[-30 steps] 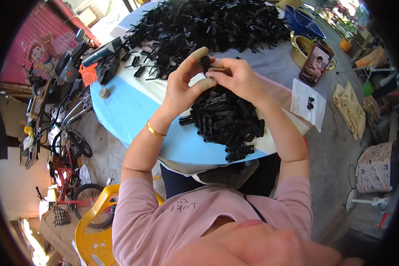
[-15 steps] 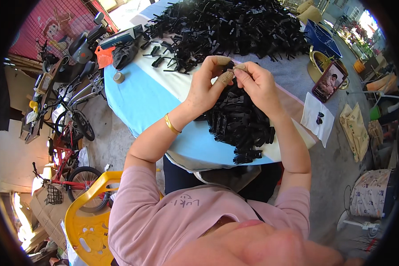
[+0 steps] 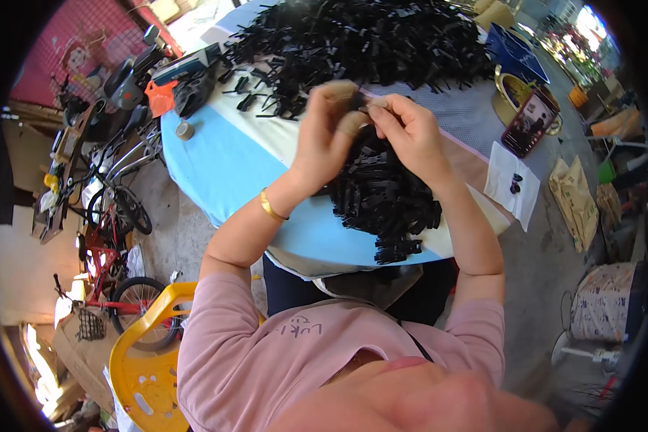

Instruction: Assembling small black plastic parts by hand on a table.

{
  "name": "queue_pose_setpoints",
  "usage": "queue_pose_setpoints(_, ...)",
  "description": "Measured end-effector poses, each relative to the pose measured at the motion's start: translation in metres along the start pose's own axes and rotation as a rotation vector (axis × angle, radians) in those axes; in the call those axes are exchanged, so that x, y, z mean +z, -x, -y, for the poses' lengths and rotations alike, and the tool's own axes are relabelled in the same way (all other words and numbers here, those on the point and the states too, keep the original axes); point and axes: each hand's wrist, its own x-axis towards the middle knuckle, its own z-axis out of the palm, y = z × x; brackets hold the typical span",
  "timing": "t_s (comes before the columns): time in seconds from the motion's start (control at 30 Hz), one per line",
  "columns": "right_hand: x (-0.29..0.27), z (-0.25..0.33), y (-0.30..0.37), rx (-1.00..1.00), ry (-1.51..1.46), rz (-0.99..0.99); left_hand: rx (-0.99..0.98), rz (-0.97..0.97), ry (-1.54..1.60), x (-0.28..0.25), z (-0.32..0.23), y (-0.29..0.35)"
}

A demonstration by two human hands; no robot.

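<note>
My left hand [image 3: 322, 140], blurred by motion, pinches a small black plastic piece [image 3: 357, 101] at its fingertips. Tan covers wrap some of its fingers, and a gold bangle circles the wrist. Right beside it, my right hand [image 3: 415, 138] has thumb and forefinger pressed together close to that piece; what lies in the pinch is too small to make out. Beneath both hands is a near pile of black plastic pieces [image 3: 381, 187], partly in rows. A much larger loose heap of similar black pieces [image 3: 367, 43] covers the table's far side.
A striped cloth [image 3: 223, 162] covers the round table. At left sit a tape roll [image 3: 184, 131], a black bag [image 3: 192, 93] and an orange bag [image 3: 160, 98]. To the right are a phone [image 3: 530, 124], a gold pot [image 3: 507, 108] and white paper [image 3: 498, 176]. A yellow chair [image 3: 133, 345] stands lower left.
Both hands have shifted slightly left and stay close together. My left hand has turned more upright and is now blurred, its fingertips a little away from the right hand's.
</note>
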Motion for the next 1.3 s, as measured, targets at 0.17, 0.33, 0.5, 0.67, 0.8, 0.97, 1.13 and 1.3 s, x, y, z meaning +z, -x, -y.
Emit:
queue_pose_setpoints(0.17,-0.012,0.005,0.001,-0.331,0.293,-0.166,-0.498,0.047,0.729,-0.017,-0.019,-0.02)
queue_pose_setpoints(0.33,-0.015,0.006,0.003,-0.389,0.184,-0.151,-0.658,0.128,0.823,-0.016,-0.008,-0.014)
queue_pose_setpoints(0.5,-0.015,0.008,0.009,-0.277,0.096,-0.065,-0.571,0.28,0.631,-0.009,-0.011,-0.011)
queue_pose_setpoints(0.67,-0.011,0.005,0.007,-0.058,-0.08,-0.067,-0.395,0.369,0.294,-0.003,-0.012,-0.003)
queue_pose_setpoints(0.8,-0.012,0.008,0.007,0.034,-0.054,-0.01,-0.296,0.31,0.235,0.002,-0.007,0.0)
queue_pose_setpoints(0.97,-0.016,0.006,0.006,0.117,-0.057,0.056,-0.311,0.242,0.338,-0.002,-0.007,-0.003)
queue_pose_setpoints(1.13,-0.01,0.005,0.008,0.19,-0.091,0.065,-0.241,0.213,0.195,-0.004,-0.01,0.0)
queue_pose_setpoints(1.3,-0.003,0.009,0.01,0.191,-0.103,0.065,-0.167,0.188,0.157,-0.006,-0.006,0.002)
